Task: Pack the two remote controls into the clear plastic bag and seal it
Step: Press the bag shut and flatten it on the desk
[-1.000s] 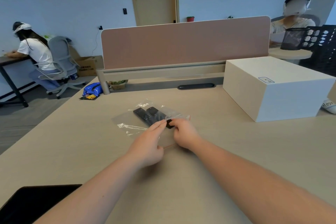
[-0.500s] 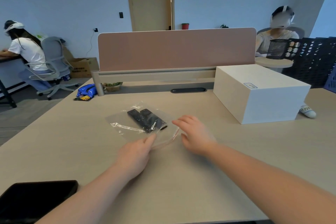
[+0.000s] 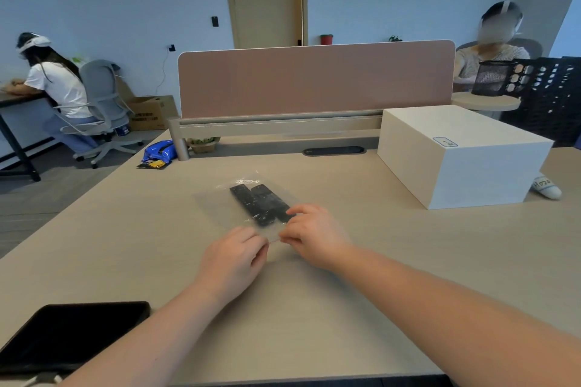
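Observation:
Two black remote controls lie side by side inside the clear plastic bag, which rests flat on the beige desk. The bag's near edge has a thin red strip. My left hand pinches that near edge from the left. My right hand pinches the same edge from the right, thumb and fingers closed on the plastic, its fingers covering the near end of the right remote. The two hands almost touch.
A large white box stands at the right. A black tablet lies at the near left edge. A blue snack packet sits by the pink divider. Two people sit at other desks, far left and far right.
My hands had parted, with the right hand off the bag; now both have come back together and pinch the bag's near edge. The bag lies flatter.

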Demonstrator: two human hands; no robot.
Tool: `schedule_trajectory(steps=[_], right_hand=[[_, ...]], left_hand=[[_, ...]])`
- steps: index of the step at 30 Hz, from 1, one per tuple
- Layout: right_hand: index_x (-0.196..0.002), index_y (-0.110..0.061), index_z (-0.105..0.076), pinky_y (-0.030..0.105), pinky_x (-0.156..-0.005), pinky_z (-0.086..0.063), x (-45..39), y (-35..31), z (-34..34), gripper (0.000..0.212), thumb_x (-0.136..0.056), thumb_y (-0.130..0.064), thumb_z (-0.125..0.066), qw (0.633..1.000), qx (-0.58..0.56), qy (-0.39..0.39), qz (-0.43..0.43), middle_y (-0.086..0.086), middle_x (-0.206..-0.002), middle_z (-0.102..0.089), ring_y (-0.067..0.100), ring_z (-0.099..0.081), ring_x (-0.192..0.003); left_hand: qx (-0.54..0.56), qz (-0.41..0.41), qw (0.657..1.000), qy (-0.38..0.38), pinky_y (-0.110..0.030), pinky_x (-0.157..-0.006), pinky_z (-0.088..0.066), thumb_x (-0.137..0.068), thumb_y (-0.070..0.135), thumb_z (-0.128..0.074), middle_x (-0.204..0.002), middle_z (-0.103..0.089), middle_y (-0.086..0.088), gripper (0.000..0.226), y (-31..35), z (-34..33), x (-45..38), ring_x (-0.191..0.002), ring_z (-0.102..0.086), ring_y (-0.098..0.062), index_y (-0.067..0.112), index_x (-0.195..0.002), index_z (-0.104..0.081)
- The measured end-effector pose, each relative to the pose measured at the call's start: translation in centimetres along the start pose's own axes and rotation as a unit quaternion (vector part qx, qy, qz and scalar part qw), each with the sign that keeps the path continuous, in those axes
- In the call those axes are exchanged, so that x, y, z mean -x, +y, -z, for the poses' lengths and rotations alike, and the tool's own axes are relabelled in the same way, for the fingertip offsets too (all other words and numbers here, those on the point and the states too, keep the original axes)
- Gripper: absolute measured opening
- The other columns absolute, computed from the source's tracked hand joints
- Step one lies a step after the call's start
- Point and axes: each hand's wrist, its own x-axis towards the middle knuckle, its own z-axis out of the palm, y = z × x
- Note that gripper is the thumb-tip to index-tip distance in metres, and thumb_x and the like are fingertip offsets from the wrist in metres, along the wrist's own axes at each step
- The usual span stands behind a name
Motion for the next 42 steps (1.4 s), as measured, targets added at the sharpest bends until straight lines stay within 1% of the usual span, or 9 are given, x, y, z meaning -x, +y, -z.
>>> schedule_trajectory(steps=[2, 6, 11, 15, 19, 31, 36, 38, 42], right_hand=[[-0.072, -0.020, -0.077, 0.035, -0.088, -0.050, -0.2, -0.1, 0.3, 0.015, -0.075, -0.020, -0.063, 0.999, -0.021, -0.018, -0.036, -0.003, -0.072, -0.077, 0.024, -0.069, -0.100], [-0.083, -0.017, -0.077, 0.036, -0.098, -0.040, -0.3, -0.1, 0.6, 0.018, -0.087, -0.019, -0.059, 0.998, -0.022, -0.030, -0.055, -0.001, -0.089, -0.078, 0.022, -0.059, -0.116], [-0.071, -0.027, -0.076, 0.033, -0.079, -0.054, -0.5, -1.2, 0.3, 0.007, -0.065, -0.029, -0.073, 1.000, 0.000, -0.001, 0.005, -0.014, -0.069, -0.075, 0.018, -0.071, -0.087], [-0.058, -0.028, -0.074, 0.032, -0.069, -0.056, -0.7, -1.8, 0.4, 0.007, -0.064, -0.028, -0.070, 1.000, -0.003, 0.008, 0.026, -0.014, -0.056, -0.071, 0.017, -0.071, -0.076], [-0.057, -0.026, -0.074, 0.032, -0.068, -0.055, -0.9, -2.0, 0.5, 0.011, -0.066, -0.028, -0.068, 1.000, -0.008, 0.004, 0.029, -0.012, -0.054, -0.071, 0.017, -0.071, -0.075], [-0.057, -0.028, -0.074, 0.023, -0.061, -0.052, -1.4, -2.4, 0.1, 0.008, -0.063, -0.025, -0.069, 0.999, -0.016, 0.017, 0.038, -0.011, -0.051, -0.069, 0.012, -0.070, -0.067], [-0.066, -0.029, -0.076, 0.024, -0.069, -0.048, -1.6, -2.4, -0.7, 0.011, -0.071, -0.027, -0.066, 1.000, -0.003, 0.012, 0.017, -0.011, -0.059, -0.072, 0.013, -0.070, -0.074], [-0.067, -0.028, -0.076, 0.025, -0.071, -0.038, -1.6, -2.4, -0.9, 0.013, -0.073, -0.027, -0.064, 1.000, 0.008, 0.016, 0.006, -0.010, -0.059, -0.072, 0.012, -0.070, -0.074], [-0.060, -0.026, -0.073, 0.027, -0.069, -0.031, -1.7, -2.7, -0.9, 0.010, -0.065, -0.018, -0.076, 0.999, 0.048, 0.012, 0.006, -0.009, -0.053, -0.068, 0.013, -0.068, -0.066]], left_hand=[[-0.003, -0.004, 1.000, 0.015, -0.028, -0.040, -0.048, -0.083, 0.033, -0.045, -0.069, -0.063, 0.006, 0.023, -0.4, 0.0, 0.3, -0.066, -0.057, -0.016, 0.023, -0.070, -0.063], [-0.011, -0.005, 0.999, 0.050, -0.026, -0.042, -0.047, -0.095, 0.047, -0.028, -0.070, -0.067, 0.008, 0.054, -1.2, 0.0, 0.5, -0.065, -0.060, -0.017, 0.021, -0.068, -0.066], [0.008, -0.028, 0.998, 0.054, -0.028, -0.041, -0.049, -0.095, 0.047, -0.024, -0.067, -0.067, 0.007, 0.058, -1.4, -0.2, 0.3, -0.062, -0.062, -0.019, 0.021, -0.068, -0.068], [0.017, -0.019, 0.998, 0.051, -0.027, -0.042, -0.050, -0.093, 0.049, -0.030, -0.069, -0.068, 0.009, 0.051, -1.3, -0.3, 0.2, -0.065, -0.061, -0.016, 0.023, -0.070, -0.068], [0.046, 0.005, 0.998, 0.048, -0.023, -0.045, -0.050, -0.083, 0.038, -0.046, -0.073, -0.068, 0.011, 0.025, -1.3, -0.3, 0.1, -0.069, -0.054, -0.010, 0.025, -0.073, -0.066], [0.049, 0.050, 0.997, 0.041, -0.017, -0.043, -0.044, -0.077, 0.038, -0.044, -0.067, -0.070, 0.015, 0.029, -0.9, 0.3, -0.3, -0.077, -0.054, -0.009, 0.028, -0.068, -0.070], [0.058, 0.060, 0.996, 0.043, -0.009, -0.047, -0.026, -0.077, 0.041, -0.040, -0.069, -0.071, 0.014, 0.034, -1.3, 0.3, -0.5, -0.085, -0.050, -0.010, 0.028, -0.070, -0.070], [0.057, 0.057, 0.996, 0.036, -0.009, -0.046, -0.023, -0.078, 0.042, -0.039, -0.069, -0.070, 0.013, 0.034, -1.3, 0.3, -0.5, -0.082, -0.052, -0.011, 0.029, -0.071, -0.070], [0.031, 0.054, 0.998, 0.028, -0.017, -0.047, -0.035, -0.078, 0.042, -0.040, -0.067, -0.069, 0.015, 0.033, -1.1, 0.5, -0.3, -0.065, -0.062, -0.011, 0.029, -0.071, -0.070]])
